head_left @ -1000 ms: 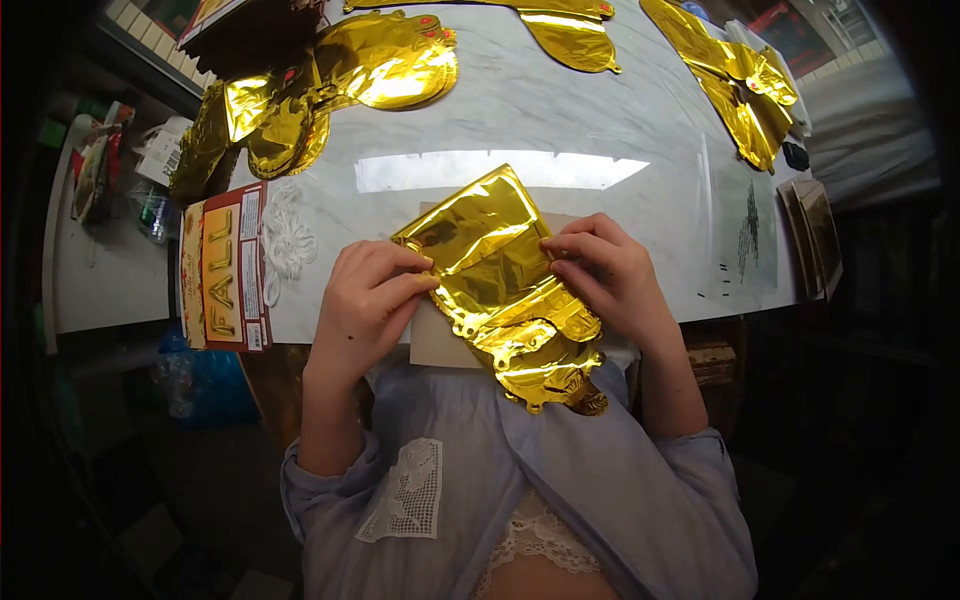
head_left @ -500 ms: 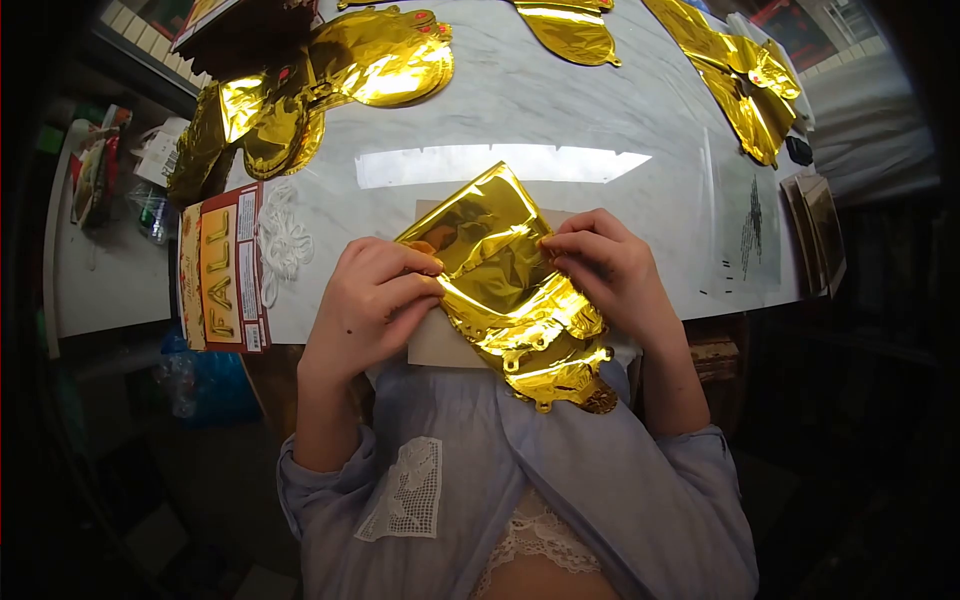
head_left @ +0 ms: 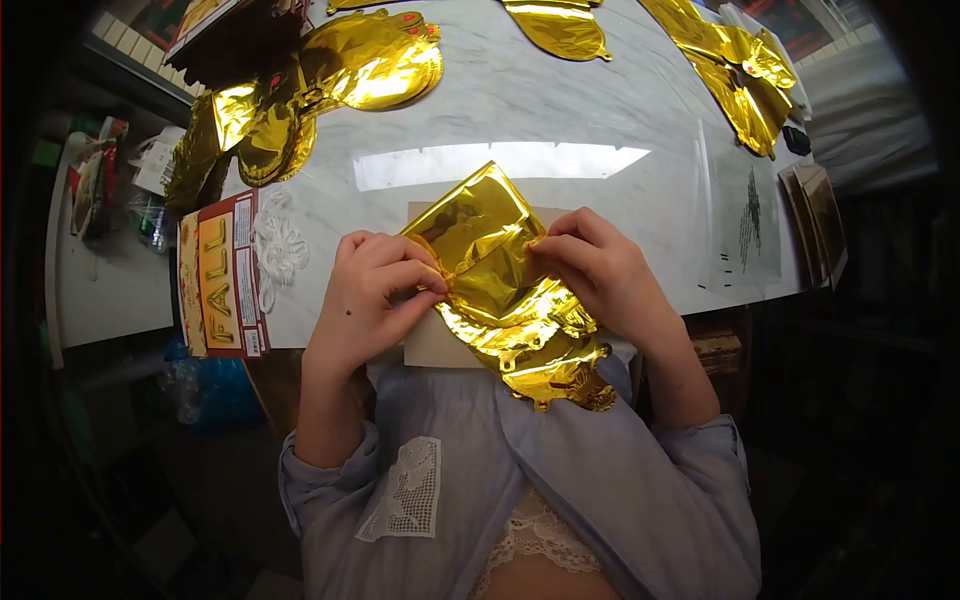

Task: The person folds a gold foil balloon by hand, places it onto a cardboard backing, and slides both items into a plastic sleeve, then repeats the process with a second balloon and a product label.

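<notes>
A shiny gold foil balloon (head_left: 490,225), flat and partly folded, lies in front of me over a beige card (head_left: 430,340). Its crumpled lower end with small tabs hangs over the table's front edge toward my shirt. My left hand (head_left: 375,290) pinches the balloon's left edge between thumb and fingers. On the opposite side, my right hand (head_left: 600,265) is closed with its fingertips gripping the foil near the right edge.
At the left lies a printed "FALL" package (head_left: 215,280) beside a bundle of white string (head_left: 278,240). More gold foil balloons (head_left: 370,60) lie at the back left, with another foil piece (head_left: 745,85) at the back right. A clear plastic sleeve (head_left: 745,230) and brown cards (head_left: 815,225) rest at right.
My right hand has shifted slightly left across the foil, drawing its right edge inward. My left hand stays at the left edge with its pinch. The whole view has shifted slightly.
</notes>
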`<state>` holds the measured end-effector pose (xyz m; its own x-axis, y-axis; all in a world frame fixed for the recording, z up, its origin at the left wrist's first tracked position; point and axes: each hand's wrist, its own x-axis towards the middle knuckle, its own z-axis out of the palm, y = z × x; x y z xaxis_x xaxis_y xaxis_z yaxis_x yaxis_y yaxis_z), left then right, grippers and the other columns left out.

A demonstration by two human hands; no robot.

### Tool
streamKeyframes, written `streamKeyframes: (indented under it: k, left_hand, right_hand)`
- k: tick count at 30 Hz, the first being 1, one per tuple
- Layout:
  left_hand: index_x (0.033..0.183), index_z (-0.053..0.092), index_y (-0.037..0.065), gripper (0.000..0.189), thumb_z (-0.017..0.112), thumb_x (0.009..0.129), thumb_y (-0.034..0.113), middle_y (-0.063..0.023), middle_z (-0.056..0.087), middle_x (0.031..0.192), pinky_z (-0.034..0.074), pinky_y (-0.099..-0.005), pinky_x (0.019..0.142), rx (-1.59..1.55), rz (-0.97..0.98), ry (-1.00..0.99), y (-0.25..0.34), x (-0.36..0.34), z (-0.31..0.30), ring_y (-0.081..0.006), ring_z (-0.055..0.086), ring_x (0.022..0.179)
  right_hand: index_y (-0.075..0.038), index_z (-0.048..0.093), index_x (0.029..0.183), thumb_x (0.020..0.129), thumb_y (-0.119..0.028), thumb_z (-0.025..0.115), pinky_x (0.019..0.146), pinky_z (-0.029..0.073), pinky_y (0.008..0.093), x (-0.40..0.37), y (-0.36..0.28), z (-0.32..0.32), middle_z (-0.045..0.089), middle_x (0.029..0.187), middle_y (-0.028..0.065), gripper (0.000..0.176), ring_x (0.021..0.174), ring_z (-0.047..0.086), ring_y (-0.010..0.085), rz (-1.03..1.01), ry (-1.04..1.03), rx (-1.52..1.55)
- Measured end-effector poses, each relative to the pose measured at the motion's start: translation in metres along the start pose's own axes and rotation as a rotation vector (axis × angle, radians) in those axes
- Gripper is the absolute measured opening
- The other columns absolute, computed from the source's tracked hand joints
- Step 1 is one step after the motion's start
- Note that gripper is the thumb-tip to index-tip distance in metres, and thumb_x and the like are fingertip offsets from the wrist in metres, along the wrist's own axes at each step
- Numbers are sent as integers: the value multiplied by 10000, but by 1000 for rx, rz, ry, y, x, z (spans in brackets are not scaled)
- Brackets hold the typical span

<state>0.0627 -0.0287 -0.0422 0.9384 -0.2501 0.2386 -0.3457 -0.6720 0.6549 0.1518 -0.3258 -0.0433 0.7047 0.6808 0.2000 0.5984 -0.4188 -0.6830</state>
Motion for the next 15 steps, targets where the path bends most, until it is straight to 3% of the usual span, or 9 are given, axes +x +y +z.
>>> streamKeyframes:
  k: [3, 7, 10, 12, 13, 15]
  left_hand:
    - [920, 753, 130, 170, 838, 780, 86, 17, 737, 1000, 416, -418, 946, 149, 71, 28, 12, -4, -3, -211, 687, 975]
    - [951, 756, 105, 184, 825, 784, 69, 1, 752, 1062, 440, -433, 939, 88, 63, 0, 22, -17, 0, -223, 704, 1049]
    - [1010, 748, 78, 279, 800, 745, 5, -55, 767, 1189, 454, -456, 1020, 65, 86, 13, 24, -19, 0, -278, 701, 1160]
    - [1102, 740, 65, 280, 732, 829, 3, -104, 735, 1339, 403, -523, 1175, 6, 46, -1, 25, -15, -6, -343, 637, 1355]
    - [1102, 740, 65, 280, 732, 829, 3, -104, 735, 1339, 403, -523, 1175, 6, 47, -2, 22, -14, -6, -343, 637, 1355]
    - [1271, 716, 64, 345, 663, 931, 33, -137, 664, 1471, 301, -568, 1271, 19, -13, 20, 14, -6, -3, -392, 537, 1469]
  right_hand:
    - [-37, 737, 1163, 933, -11, 767, 820, 590, 373, 1, -1, -1, 670, 1085, 110, 234, 961, 718, 293, -29, -13, -41]
    - [-30, 732, 1166, 942, -2, 756, 814, 584, 367, 0, -1, 1, 669, 1085, 111, 227, 962, 714, 283, -25, 7, -7]
    - [-15, 723, 1162, 958, -7, 750, 790, 578, 346, -1, -4, 3, 673, 1069, 114, 207, 918, 718, 262, 47, 69, 67]
    - [-6, 711, 1160, 961, -17, 755, 775, 576, 337, -2, -9, 0, 674, 1047, 117, 204, 892, 717, 247, 115, 83, 61]
    - [2, 700, 1158, 965, -27, 760, 759, 575, 328, -3, -12, -2, 675, 1025, 119, 204, 865, 716, 231, 183, 94, 54]
    - [5, 687, 1153, 964, -36, 767, 748, 576, 327, -5, -17, -4, 674, 1000, 117, 209, 842, 711, 221, 246, 92, 55]
